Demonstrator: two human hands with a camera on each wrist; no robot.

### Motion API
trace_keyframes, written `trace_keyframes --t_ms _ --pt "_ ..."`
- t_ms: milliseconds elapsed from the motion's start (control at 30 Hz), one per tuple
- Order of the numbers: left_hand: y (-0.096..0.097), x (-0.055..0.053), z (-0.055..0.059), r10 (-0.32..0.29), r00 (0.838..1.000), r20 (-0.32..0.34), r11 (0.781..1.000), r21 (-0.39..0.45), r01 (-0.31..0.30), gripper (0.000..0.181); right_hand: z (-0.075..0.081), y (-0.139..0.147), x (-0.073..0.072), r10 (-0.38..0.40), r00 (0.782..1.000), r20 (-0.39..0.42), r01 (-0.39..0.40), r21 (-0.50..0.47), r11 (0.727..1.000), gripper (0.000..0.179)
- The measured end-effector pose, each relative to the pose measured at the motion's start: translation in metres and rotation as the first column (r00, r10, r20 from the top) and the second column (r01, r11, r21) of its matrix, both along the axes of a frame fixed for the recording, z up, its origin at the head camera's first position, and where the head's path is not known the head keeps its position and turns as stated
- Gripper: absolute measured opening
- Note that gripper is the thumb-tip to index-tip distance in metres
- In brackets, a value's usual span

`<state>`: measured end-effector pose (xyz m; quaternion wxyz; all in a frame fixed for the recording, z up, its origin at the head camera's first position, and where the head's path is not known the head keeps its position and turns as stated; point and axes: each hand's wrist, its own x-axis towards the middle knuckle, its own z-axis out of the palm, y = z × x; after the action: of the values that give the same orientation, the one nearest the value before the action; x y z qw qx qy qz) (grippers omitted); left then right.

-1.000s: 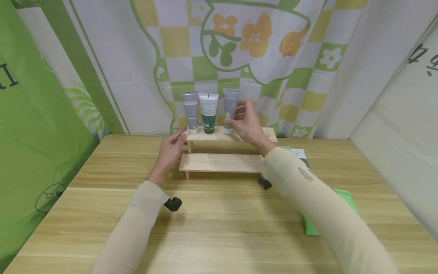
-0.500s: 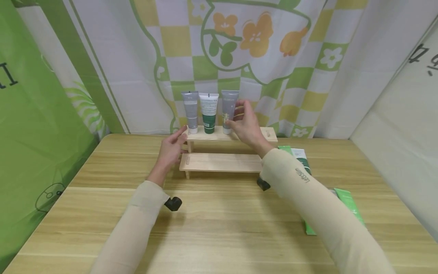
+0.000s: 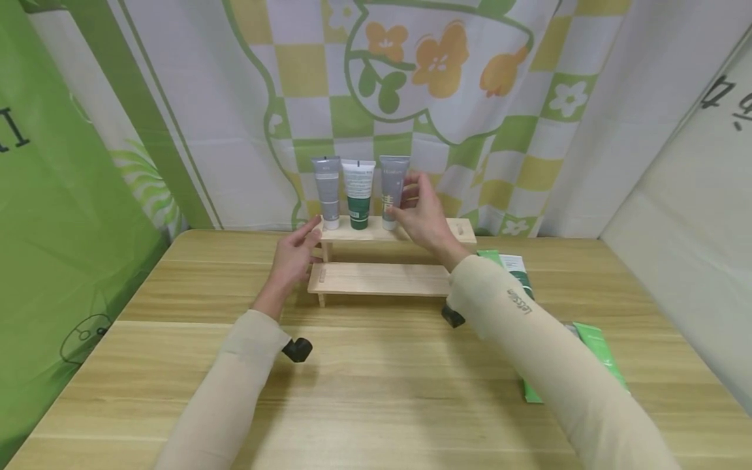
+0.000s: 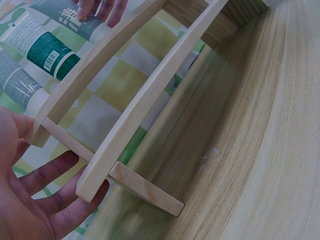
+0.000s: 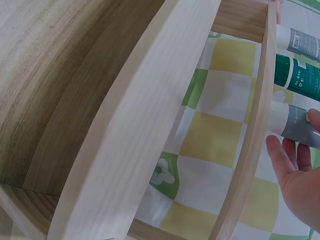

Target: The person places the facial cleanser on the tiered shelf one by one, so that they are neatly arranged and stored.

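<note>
Right fingers [image 5: 281,157] pinch gray tube [image 3: 393,179] | left fingers [image 4: 54,173] hold shelf [image 3: 376,279] | wood-grain table [image 3: 376,391] | checkered curtain [image 3: 299,72] behind

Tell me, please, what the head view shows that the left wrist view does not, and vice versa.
Head only: the green packet on the right, the left sleeve and the right sleeve.
Left wrist only: the far lower leg's inner face.
Both: the wooden stand, left hand, right hand, standing green-and-white tube, left grey tube and right grey tube.

A grey tube [image 3: 392,183] stands cap-down atop a two-tier wooden rack [image 3: 382,279] near the back edge of the desk [image 3: 376,385].
</note>
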<state>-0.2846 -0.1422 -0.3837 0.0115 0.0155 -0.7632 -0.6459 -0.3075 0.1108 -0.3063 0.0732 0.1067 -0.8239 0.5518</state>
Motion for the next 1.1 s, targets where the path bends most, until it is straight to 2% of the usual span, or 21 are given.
trace_keyframes --t_ms 333,567,800,1100 --pt "0.0 0.001 0.002 0.001 1.0 0.0 1.0 0.006 -0.001 0.043 0.0 0.01 0.004 0.037 0.996 0.081 -0.041 0.046 0.998 0.065" --pt "0.0 0.0 0.001 -0.002 1.0 -0.006 1.0 0.01 0.002 0.044 -0.001 0.023 0.012 0.054 0.994 0.096 -0.058 0.041 0.997 0.066" --pt "0.001 0.001 0.002 -0.002 1.0 -0.004 1.0 -0.002 0.002 0.043 -0.003 0.047 0.025 0.04 0.994 0.098 -0.046 0.06 0.997 0.063" --pt "0.001 0.001 0.002 0.01 1.0 0.013 1.0 -0.013 -0.01 0.044 -0.004 0.082 0.041 0.05 0.993 0.109 -0.05 0.003 0.999 0.062"
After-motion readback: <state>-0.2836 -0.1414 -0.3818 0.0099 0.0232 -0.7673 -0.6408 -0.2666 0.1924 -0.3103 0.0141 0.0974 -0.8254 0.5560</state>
